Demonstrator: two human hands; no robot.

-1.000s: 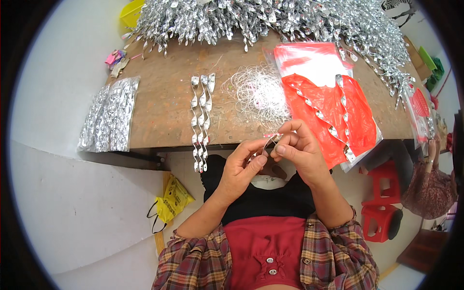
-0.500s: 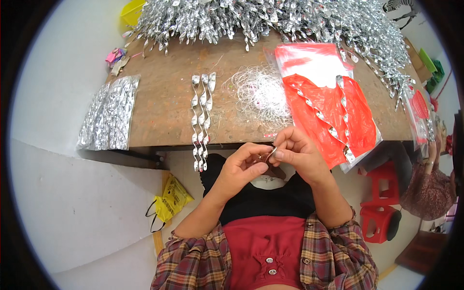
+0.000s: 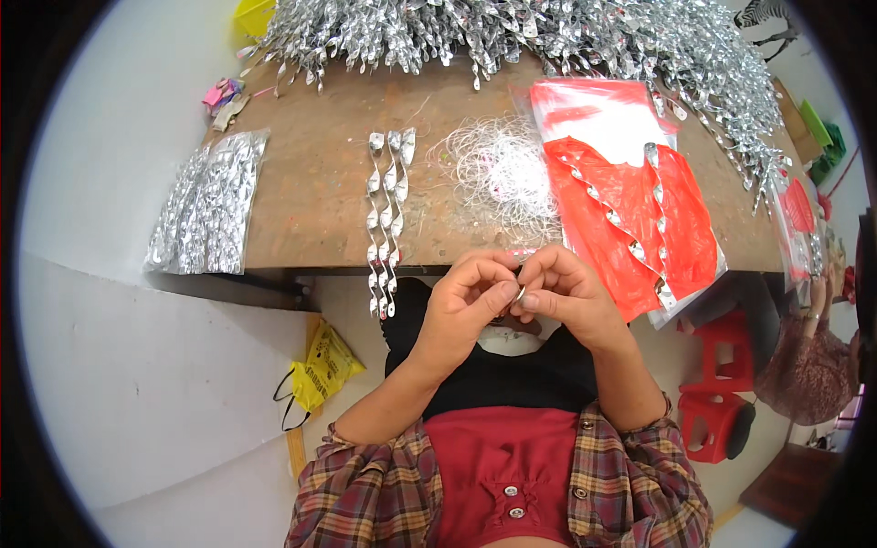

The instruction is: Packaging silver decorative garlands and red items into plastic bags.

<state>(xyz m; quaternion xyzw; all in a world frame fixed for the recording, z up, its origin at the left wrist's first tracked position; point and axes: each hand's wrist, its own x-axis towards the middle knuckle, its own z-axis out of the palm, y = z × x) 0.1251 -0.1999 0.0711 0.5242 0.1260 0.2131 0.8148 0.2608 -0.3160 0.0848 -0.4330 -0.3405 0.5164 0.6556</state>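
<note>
Just in front of the table's near edge, my left hand (image 3: 466,309) and my right hand (image 3: 574,294) meet, fingers curled and thumbs pinched against the fingertips. Between them shows the edge of a small, shiny silver piece (image 3: 521,295), mostly covered by my fingers; its kind is hard to make out. Beyond my hands lies a loose heap of thin white string loops (image 3: 507,173). To its left, several twisted silver spiral strips (image 3: 391,215) lie side by side, their lower ends past the table edge. Two more spiral strips (image 3: 610,216) rest on a red plastic bag (image 3: 585,260) at the right.
A big pile of silver spirals (image 3: 512,36) covers the far side of the brown table (image 3: 315,201). A clear bag of silver strips (image 3: 212,205) lies at the left edge. Red stools (image 3: 708,411) and another person's arm (image 3: 811,310) are at right; a yellow bag (image 3: 326,367) hangs low left.
My left hand has closed in, its thumb and fingers now pinched at the small silver piece beside my right fingertips. The view has shifted slightly.
</note>
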